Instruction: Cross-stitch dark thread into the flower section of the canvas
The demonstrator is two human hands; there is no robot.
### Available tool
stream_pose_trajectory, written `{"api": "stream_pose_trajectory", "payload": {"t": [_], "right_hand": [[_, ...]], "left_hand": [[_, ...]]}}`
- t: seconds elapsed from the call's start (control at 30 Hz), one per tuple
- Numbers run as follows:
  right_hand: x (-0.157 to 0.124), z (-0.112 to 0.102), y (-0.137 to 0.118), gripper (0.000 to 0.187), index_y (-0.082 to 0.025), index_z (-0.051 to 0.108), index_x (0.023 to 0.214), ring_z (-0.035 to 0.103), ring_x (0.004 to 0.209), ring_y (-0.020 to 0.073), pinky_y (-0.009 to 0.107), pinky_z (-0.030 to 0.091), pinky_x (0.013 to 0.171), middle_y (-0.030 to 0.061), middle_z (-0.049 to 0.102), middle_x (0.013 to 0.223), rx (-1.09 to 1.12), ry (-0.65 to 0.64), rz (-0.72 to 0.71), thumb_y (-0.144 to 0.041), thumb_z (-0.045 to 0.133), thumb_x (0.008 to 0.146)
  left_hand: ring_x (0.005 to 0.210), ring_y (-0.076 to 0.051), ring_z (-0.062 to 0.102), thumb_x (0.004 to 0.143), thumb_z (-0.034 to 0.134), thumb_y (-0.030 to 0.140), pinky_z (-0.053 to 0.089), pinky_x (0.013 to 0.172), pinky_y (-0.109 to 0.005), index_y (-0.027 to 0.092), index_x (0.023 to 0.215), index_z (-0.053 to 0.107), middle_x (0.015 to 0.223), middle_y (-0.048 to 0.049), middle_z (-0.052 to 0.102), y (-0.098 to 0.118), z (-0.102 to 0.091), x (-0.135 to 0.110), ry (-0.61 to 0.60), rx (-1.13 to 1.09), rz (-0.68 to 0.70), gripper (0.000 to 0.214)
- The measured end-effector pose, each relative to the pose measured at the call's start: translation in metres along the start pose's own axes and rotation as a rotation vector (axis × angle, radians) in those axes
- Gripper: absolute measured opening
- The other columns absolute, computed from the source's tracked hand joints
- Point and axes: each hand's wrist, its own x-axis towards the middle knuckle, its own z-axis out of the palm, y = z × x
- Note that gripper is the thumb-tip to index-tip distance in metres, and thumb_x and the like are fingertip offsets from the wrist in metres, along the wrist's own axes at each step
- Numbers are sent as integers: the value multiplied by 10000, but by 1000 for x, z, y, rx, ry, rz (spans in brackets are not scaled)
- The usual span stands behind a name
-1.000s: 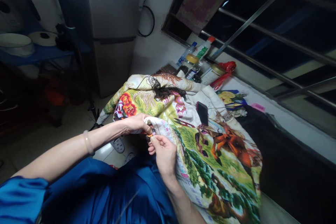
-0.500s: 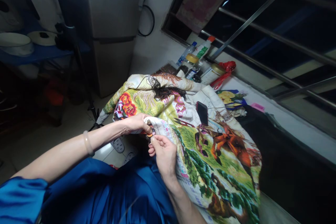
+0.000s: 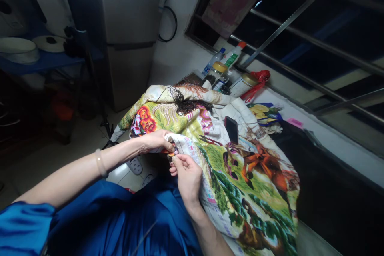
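A large cross-stitch cloth [image 3: 222, 168] with flowers, green trees and orange-brown figures is draped in front of me. My left hand [image 3: 157, 142] grips its near edge, thumb on top, where a small dark patch of stitching shows. Close beside it, my right hand [image 3: 188, 174] is closed in a pinch at that patch; whatever lies between thumb and finger is too small to make out. On the cloth rest a tangle of dark thread [image 3: 192, 105], a pair of scissors [image 3: 210, 140] with reddish handles and a dark phone [image 3: 231, 129].
Bottles [image 3: 234, 55] and jars with yellow lids [image 3: 219, 67] stand behind the cloth, near a red plastic bag [image 3: 259, 82]. A dark surface [image 3: 327, 184] lies to the right. A refrigerator [image 3: 129, 32], a thin black stand [image 3: 96, 80] and a white pot [image 3: 18, 50] are at the left.
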Motion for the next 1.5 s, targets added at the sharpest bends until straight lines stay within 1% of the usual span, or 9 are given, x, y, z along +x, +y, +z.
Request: {"api": "stream_pose_trajectory", "payload": {"t": [0.6, 0.8, 0.9, 1.0, 1.13, 1.23, 1.3, 1.4, 1.5], "right_hand": [[4, -13, 4, 245, -152, 647, 877, 611, 500, 137, 232, 531, 464, 4, 636, 621, -137, -68, -185, -340, 649, 720], [15, -28, -18, 193, -181, 629, 858, 600, 543, 167, 282, 492, 536, 45, 661, 684, -650, -234, -425, -348, 534, 832], [26, -33, -34, 148, -196, 587, 752, 549, 509, 158, 267, 442, 515, 19, 607, 583, -837, -401, -482, -309, 523, 822], [45, -37, -48, 189, -202, 520, 709, 468, 403, 110, 215, 383, 419, -40, 529, 486, -635, -517, -392, -347, 540, 827], [69, -42, -58, 323, -208, 450, 758, 480, 389, 76, 165, 365, 359, -63, 566, 554, -137, -324, -386, -469, 640, 781], [78, -48, -58, 404, -208, 441, 772, 579, 470, 97, 181, 444, 401, -23, 650, 668, 31, -354, -277, -489, 724, 711], [81, -55, -56, 416, -205, 448, 772, 598, 485, 103, 194, 473, 431, -21, 655, 663, 87, -364, -205, -474, 753, 685], [84, -67, -54, 407, -198, 468, 777, 586, 463, 97, 198, 481, 442, -34, 635, 618, 125, -320, -183, -443, 772, 664], [87, -77, -52, 411, -193, 481, 786, 573, 438, 96, 192, 469, 422, -42, 626, 586, 97, -297, -174, -427, 786, 640]], "left_hand": [[495, -105, 492, 454, 661, 75, 367, 461, -221, 127, 612, 607, 546, 3, 598, 3, 0, 0, -38, 167, 41, 175], [480, -112, 484, 498, 627, 90, 344, 434, -216, 153, 647, 584, 534, 24, 565, 6, 1, 1, -55, 284, 29, 168], [501, -121, 506, 500, 641, 83, 359, 444, -211, 160, 678, 586, 550, 32, 580, 8, 3, 1, -79, 358, 21, 202], [513, -121, 513, 501, 648, 85, 371, 455, -209, 163, 699, 587, 560, 40, 583, 10, 2, 0, -62, 397, 27, 222], [549, -137, 539, 510, 640, 103, 411, 488, -227, 171, 738, 582, 595, 34, 601, 9, -1, 2, -66, 395, 7, 245], [554, -138, 536, 511, 635, 115, 416, 503, -235, 186, 775, 572, 609, 43, 593, 6, -4, 3, -63, 399, 26, 280], [576, -143, 537, 508, 659, 124, 408, 512, -238, 196, 824, 569, 645, 44, 595, 4, -5, 0, 4, 446, 113, 336], [654, -162, 542, 546, 709, 163, 408, 572, -257, 205, 886, 551, 728, 30, 592, -2, 1, -12, 245, 599, 347, 377], [786, -185, 516, 660, 645, 156, 396, 690, -297, 195, 776, 560, 826, -19, 558, -15, 16, -27, 548, 916, 631, 150]]}}
